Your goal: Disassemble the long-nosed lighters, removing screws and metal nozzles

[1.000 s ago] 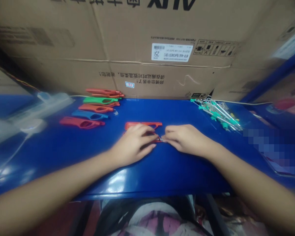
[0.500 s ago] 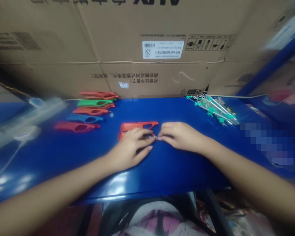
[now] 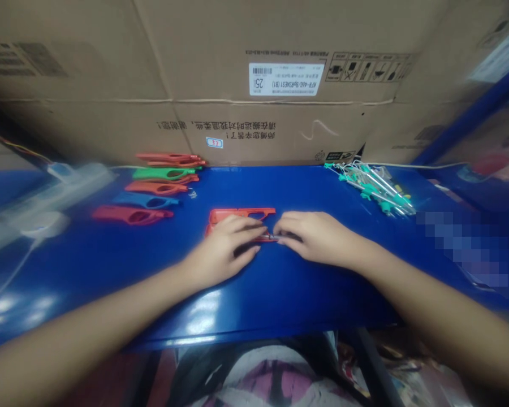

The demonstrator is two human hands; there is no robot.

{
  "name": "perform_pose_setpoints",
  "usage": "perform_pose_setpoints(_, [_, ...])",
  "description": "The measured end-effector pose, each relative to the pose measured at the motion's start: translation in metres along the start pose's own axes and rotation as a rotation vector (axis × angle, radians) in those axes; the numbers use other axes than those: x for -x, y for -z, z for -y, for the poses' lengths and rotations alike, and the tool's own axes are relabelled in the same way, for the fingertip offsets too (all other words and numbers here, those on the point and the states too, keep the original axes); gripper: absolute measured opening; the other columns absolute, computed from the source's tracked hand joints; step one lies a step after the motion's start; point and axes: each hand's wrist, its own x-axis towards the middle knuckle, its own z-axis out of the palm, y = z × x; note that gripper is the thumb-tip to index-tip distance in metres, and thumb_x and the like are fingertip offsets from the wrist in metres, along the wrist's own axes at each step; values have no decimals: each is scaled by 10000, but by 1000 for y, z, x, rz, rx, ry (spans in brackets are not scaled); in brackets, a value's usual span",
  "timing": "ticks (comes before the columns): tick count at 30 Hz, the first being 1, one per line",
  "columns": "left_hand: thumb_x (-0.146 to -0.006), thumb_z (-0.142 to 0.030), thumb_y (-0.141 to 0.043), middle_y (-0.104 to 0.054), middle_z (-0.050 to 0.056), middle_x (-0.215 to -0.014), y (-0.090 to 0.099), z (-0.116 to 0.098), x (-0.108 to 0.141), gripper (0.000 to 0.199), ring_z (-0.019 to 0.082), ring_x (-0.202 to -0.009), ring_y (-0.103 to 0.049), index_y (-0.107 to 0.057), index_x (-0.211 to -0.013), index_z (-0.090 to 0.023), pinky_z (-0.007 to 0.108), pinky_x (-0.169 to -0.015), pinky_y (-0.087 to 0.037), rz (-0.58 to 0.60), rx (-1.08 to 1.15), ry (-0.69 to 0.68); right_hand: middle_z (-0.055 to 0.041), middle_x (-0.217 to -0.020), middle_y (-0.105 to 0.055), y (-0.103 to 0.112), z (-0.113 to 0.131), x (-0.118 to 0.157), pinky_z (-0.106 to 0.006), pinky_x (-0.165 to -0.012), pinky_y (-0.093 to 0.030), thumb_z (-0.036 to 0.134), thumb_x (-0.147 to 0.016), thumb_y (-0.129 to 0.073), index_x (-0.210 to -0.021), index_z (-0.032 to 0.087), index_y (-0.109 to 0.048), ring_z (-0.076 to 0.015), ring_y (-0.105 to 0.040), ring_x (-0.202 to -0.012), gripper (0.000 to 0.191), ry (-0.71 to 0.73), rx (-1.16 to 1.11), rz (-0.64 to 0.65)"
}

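Note:
Two red-orange plastic shells lie one behind the other in the middle of the blue table. The far shell point(image 3: 229, 213) shows an oval opening. Most of the near shell is hidden under my left hand point(image 3: 227, 244), whose fingers press round it from its far and near sides. A thin metal rod point(image 3: 271, 237) sticks out at the right end of the near shell. My right hand point(image 3: 307, 234) pinches the rod's right end between thumb and fingertips, just right of the shells.
Several coloured shells, among them a green one point(image 3: 165, 173) and a blue one point(image 3: 146, 200), lie at the back left. Metal rods with green parts point(image 3: 371, 189) are piled at the back right. A large cardboard box point(image 3: 220, 56) stands behind; a power strip point(image 3: 85, 178) is at left.
The thumb and fingers of my left hand have shifted slightly left, and more of the metal rod shows between my hands. The view has shifted slightly.

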Motion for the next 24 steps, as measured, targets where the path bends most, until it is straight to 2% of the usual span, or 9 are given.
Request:
perform_pose_setpoints(7, [-978, -200, -580, -710, 112, -1219, 0, 6, -1, 272, 247, -1131, -628, -697, -1222, -174, 451, -998, -508, -61, 3, -20, -22, -1006, -704, -3, -1, 0, -286, -714, -434, 249, -952, -605, -1008, 208, -651, -181, -654, -860, 83, 18, -37, -121])
perform_pose_setpoints(15, [-931, -182, -629, -727, 98, -1191, -2, 4, -1, 298, 254, -1119, -641, -695, -1222, -175, 443, -998, -505, -49, 45, 40, -45, -1047, -711, -1, 3, 1, -296, -768, -475, 230, -984, -547, -1045, 203, -694, -192, -665, -944, 161, 98, -42, -137])
perform_pose_setpoints(20, [-913, -244, -682, -753, 78, -1118, 1, -1, -2, 245, 233, -1069, -660, -722, -1146, -180, 406, -980, -499, -115, 101, 47, -58, -991, -715, -3, 3, -1, -321, -773, -475, 254, -981, -559, -1002, 189, -694, -212, -628, -935, 151, 165, 41, -197])
perform_pose_setpoints(24, [-938, -246, -667, -779, 45, -1032, 5, -4, -3, 156, 200, -985, -679, -753, -1063, -208, 365, -924, -502, -175, 109, -15, -56, -1018, -713, -5, 2, -1, -296, -773, -483, 240, -979, -566, -1017, 187, -689, -186, -648, -925, 139, 177, -7, -224])
